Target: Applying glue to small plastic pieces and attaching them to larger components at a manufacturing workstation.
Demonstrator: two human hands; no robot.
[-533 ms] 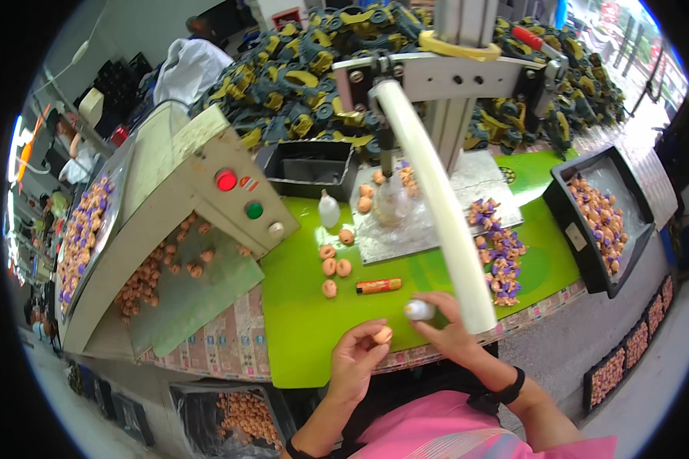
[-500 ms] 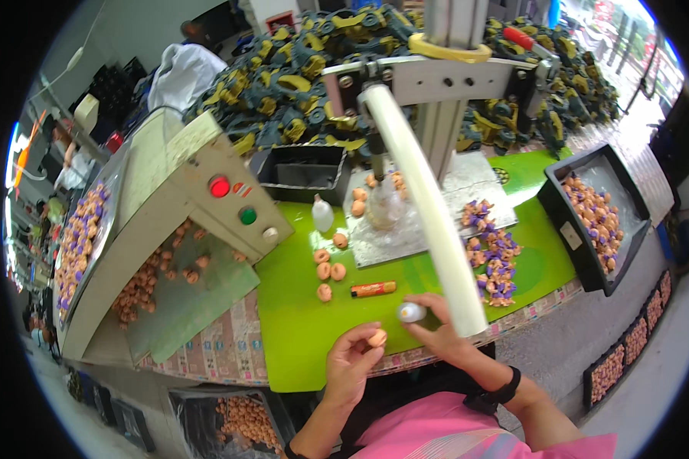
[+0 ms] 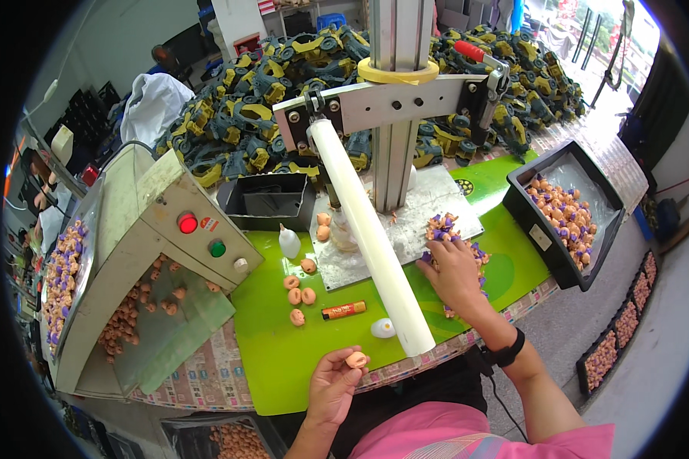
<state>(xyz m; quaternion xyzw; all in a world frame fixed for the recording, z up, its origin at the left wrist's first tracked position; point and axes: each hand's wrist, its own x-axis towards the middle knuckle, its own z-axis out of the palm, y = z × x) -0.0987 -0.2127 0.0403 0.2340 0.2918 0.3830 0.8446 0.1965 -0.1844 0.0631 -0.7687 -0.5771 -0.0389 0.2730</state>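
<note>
My left hand (image 3: 332,389) pinches a hollow peach-coloured plastic piece (image 3: 356,359) at the mat's near edge. My right hand (image 3: 458,277) reaches over the pile of peach-and-purple parts (image 3: 478,256), thumb and fingers apart; its fingertips touch parts there. A small white bottle (image 3: 383,328) stands on the green mat (image 3: 275,367), between my hands. Left of it lies a slim red-and-orange cylinder (image 3: 344,310) with dark ends. Several loose peach pieces (image 3: 294,295) are beside it, and a second white bottle (image 3: 288,242) stands behind them.
A press stand with a long pale handle (image 3: 375,252) rises from a metal plate (image 3: 436,199). To the left is a machine housing (image 3: 149,222) with buttons. A black tray (image 3: 524,229) of parts sits right; yellow-and-grey toy parts (image 3: 245,115) are heaped behind.
My right hand has let go of the white bottle, leaving it on the mat, and moved right to the peach-and-purple parts. My left hand still holds the peach piece. The view has shifted.
</note>
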